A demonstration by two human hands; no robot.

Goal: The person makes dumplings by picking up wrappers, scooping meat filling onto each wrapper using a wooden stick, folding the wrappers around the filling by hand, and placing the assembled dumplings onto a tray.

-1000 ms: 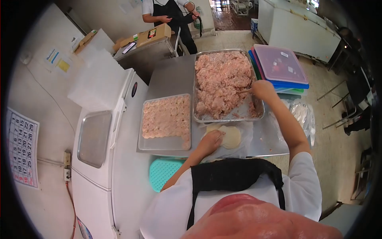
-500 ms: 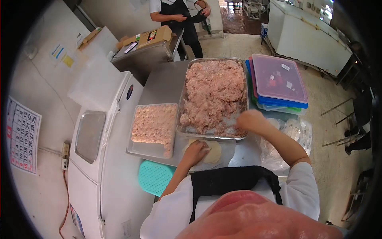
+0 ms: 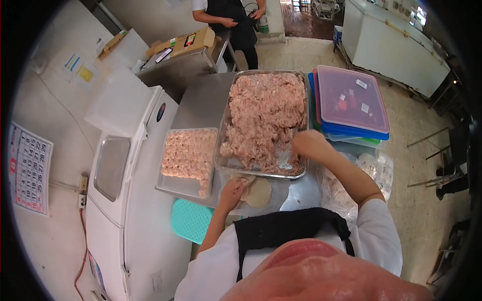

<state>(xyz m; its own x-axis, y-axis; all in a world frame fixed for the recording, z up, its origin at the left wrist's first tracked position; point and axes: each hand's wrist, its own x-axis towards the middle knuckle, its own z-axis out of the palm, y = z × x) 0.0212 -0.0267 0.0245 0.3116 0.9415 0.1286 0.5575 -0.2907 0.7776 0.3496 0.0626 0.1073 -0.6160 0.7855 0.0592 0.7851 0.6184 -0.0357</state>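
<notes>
Dough rounds [image 3: 259, 194] are pinched by the left hand [image 3: 234, 191] beside a meat-heaped pan [image 3: 234, 163]; the right hand's [image 3: 311, 144] grip is hidden. A smaller tray [image 3: 176, 184] is mostly filled, its near strip bare.

2 bare forearms [image 3: 354, 179] stretched forward, left hand [image 3: 234, 191] curled, right hand [image 3: 308, 144] fisted, farther out
</notes>
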